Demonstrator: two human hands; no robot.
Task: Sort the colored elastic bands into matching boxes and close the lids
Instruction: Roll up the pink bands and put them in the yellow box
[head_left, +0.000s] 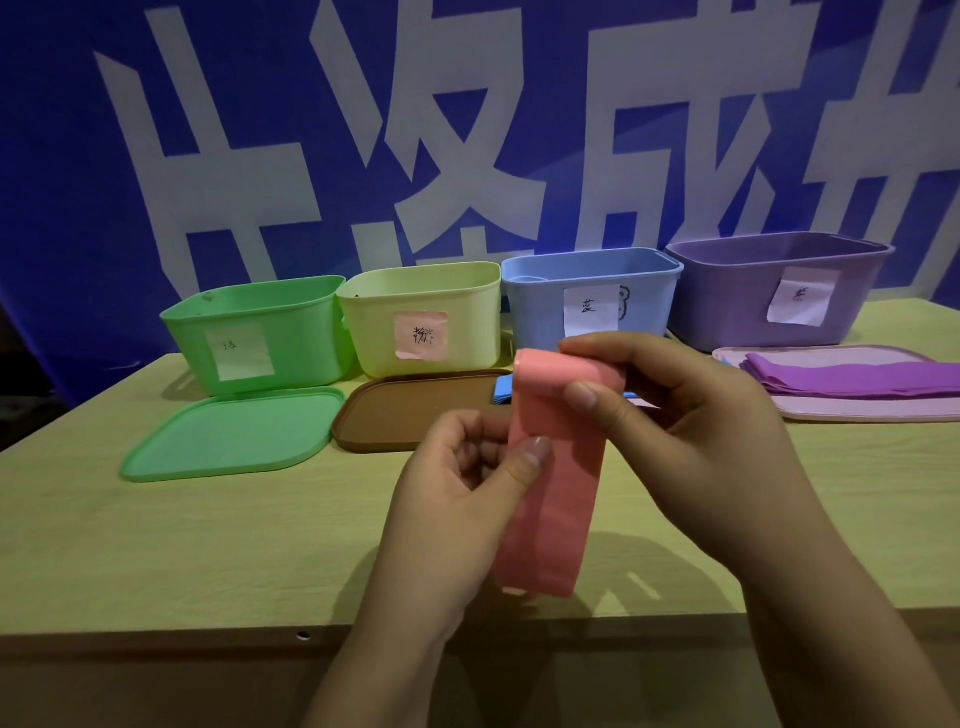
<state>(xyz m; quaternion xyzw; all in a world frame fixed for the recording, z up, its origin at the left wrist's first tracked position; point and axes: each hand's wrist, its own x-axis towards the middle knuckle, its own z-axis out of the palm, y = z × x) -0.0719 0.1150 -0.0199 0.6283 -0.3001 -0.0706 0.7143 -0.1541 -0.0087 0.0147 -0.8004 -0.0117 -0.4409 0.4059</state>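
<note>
Pale wood table (156, 545) against a blue backdrop (62, 156) with large white characters. Four open boxes in a row along the far edge, each with a paper label: green box (254, 332), yellow-green box (421, 317), blue box (592, 296), purple box (779, 286). Lids lie flat in front — green lid (234, 434), brown lid (415, 410), pink lid (831, 405) carrying folded purple bands (857, 382). Blue bands (503, 392) partly hidden behind the hands. Left hand (467, 499) pinches the pink band (558, 493) at mid-length, thumb on its front. Right hand (675, 415) grips the folded top — band held above the table, hanging down between the hands.
</note>
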